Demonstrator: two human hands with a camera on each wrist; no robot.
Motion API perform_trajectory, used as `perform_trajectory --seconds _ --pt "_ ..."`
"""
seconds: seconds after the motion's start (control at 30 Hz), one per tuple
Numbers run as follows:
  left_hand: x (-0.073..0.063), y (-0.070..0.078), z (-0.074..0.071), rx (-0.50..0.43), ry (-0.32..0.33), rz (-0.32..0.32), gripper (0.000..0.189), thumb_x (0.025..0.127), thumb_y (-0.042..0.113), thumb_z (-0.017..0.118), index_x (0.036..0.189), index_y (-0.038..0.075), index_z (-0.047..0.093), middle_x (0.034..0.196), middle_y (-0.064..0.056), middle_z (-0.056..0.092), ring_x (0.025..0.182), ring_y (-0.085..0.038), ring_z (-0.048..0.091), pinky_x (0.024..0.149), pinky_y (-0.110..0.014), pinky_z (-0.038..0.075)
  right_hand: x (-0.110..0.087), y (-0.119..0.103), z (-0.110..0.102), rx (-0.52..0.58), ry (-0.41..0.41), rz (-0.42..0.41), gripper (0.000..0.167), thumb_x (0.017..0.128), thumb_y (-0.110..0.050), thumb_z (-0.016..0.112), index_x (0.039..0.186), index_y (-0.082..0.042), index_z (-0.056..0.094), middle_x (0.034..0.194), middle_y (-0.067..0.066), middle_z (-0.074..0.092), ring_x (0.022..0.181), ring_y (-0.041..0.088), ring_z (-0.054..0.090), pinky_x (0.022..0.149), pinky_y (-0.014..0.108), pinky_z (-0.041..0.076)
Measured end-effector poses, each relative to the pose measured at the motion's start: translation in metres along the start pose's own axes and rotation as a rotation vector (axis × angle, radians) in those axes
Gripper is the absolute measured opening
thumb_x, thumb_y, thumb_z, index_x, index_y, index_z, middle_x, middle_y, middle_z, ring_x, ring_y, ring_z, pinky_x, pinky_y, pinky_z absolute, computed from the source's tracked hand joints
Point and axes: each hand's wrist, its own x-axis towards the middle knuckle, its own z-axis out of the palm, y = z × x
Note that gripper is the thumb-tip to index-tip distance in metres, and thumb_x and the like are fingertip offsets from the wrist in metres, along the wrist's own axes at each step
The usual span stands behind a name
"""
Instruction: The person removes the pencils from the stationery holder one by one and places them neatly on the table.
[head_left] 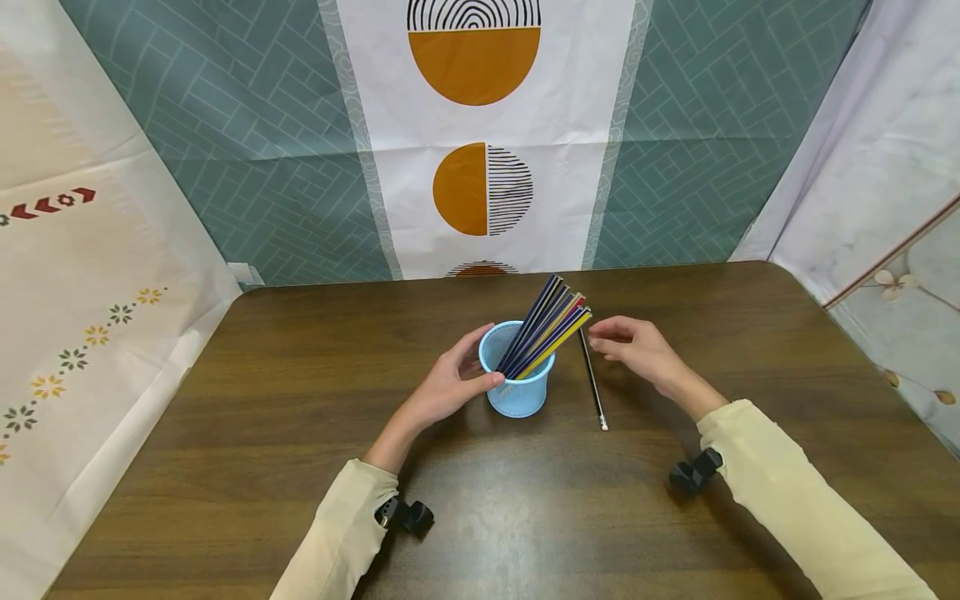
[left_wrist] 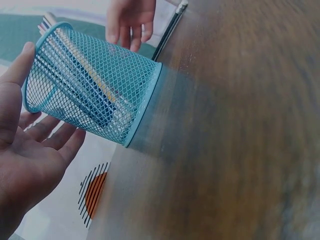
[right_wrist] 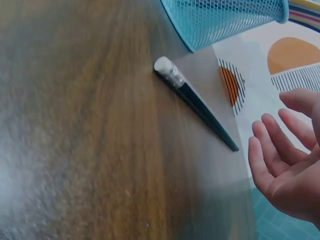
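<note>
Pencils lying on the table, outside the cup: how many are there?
1: the black pencil, between the blue mesh cup and the right hand. Another could be hidden behind the cup or a hand.

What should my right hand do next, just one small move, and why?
I'd probably pinch the dark pencil with the right hand: it lies on the table beside the blue cup holding the other pencils, the right hand is empty and close by, and the left hand holds the cup.

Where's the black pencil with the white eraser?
In the head view, the pencil lies on the table, right of the blue cup, near the right hand.
</note>
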Motion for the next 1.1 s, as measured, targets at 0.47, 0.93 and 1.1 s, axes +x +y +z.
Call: perform_trajectory --seconds 0.47,0.93,1.1 --pt "0.000 0.000 -0.001 0.011 0.001 0.003 0.073 0.090 0.016 0.071 0.150 0.006 0.031 0.144 -0.017 0.043 0.130 -0.031 0.045 0.103 -0.042 0.040 -0.007 -0.012 0.009 0.073 -0.088 -0.092 0.034 0.093 -0.012 0.066 0.118 0.010 0.060 0.117 0.029 0.059 0.094 0.030 0.060 0.080 0.034 0.055" --pt "-0.001 0.002 0.000 -0.005 0.005 -0.005 0.070 0.091 0.003 0.066 0.150 0.003 0.028 0.145 -0.021 0.041 0.131 -0.034 0.043 0.104 -0.044 0.038 -0.014 -0.027 0.020 0.071 -0.132 -0.176 0.022 0.091 -0.006 0.066 0.108 0.009 0.065 0.100 0.015 0.065 0.078 0.022 0.059 0.071 0.032 0.054" --pt "0.000 0.000 0.000 0.005 0.009 0.001 0.070 0.090 0.007 0.069 0.150 0.004 0.031 0.144 -0.018 0.043 0.130 -0.031 0.044 0.104 -0.042 0.040 -0.016 -0.032 0.024 0.066 -0.132 -0.207 0.019 0.090 -0.007 0.068 0.104 0.006 0.067 0.094 0.009 0.067 0.074 0.021 0.057 0.068 0.034 0.052"
